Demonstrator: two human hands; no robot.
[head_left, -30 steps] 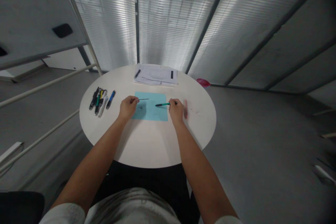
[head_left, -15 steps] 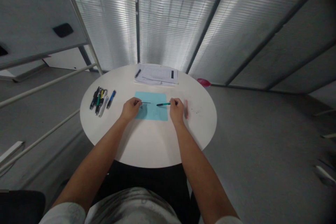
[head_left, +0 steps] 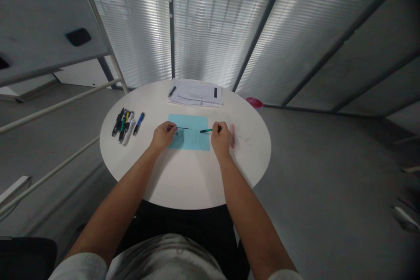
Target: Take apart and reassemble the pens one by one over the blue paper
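A light blue sheet (head_left: 193,140) lies on the round white table. My left hand (head_left: 163,134), over its left side, pinches a thin dark rod that looks like a pen refill (head_left: 183,128), its tip pointing right. In my right hand (head_left: 221,134), at the sheet's right edge, is a green pen barrel (head_left: 206,131) with a dark end pointing left towards the refill. A gap separates the two pieces. The rest of the barrel is hidden by my fingers. Just right of that hand lies a pinkish strip-like object (head_left: 233,136).
Several pens and markers (head_left: 124,126) lie at the table's left, with a blue pen (head_left: 139,124) beside them. A stack of papers (head_left: 195,95) rests at the back. Tiny dark bits (head_left: 247,140) are scattered at the right. White rails (head_left: 59,100) stand left of the table.
My right hand has drawn the green barrel slightly to the right, so the gap to the refill has widened. My left hand stays in place.
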